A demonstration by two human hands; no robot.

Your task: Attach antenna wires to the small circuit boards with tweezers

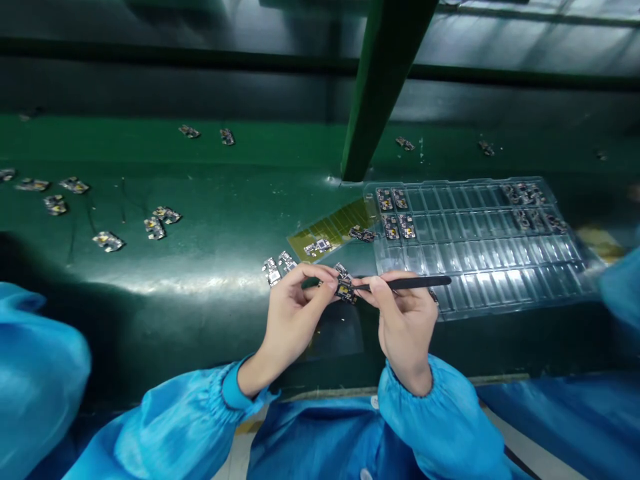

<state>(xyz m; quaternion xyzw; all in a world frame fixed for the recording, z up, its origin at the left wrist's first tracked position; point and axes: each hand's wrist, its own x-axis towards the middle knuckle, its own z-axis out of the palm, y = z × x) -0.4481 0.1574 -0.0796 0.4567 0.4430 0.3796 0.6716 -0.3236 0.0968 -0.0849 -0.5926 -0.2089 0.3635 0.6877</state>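
Between the thumb and fingers of my left hand (299,308) is a small circuit board (345,291), dark with a yellow patch. My right hand (407,313) grips black tweezers (420,283), whose tips point left and reach the board's right side. Whether the tips touch a part on it I cannot tell. Just behind the fingers, another board (342,270) shows in part. Two more boards (273,272) lie beside my left hand. A sheet of amber tape (333,227) carries a board (319,248) on its near end, and another dark board (362,233) sits by the tray.
A clear compartment tray (450,257) stands on the right, with several boards in its left and right ends. Several loose boards (107,241) are scattered at left on the green bench (220,320). A green post (380,87) rises behind. Blue sleeves of other people (40,353) flank both sides.
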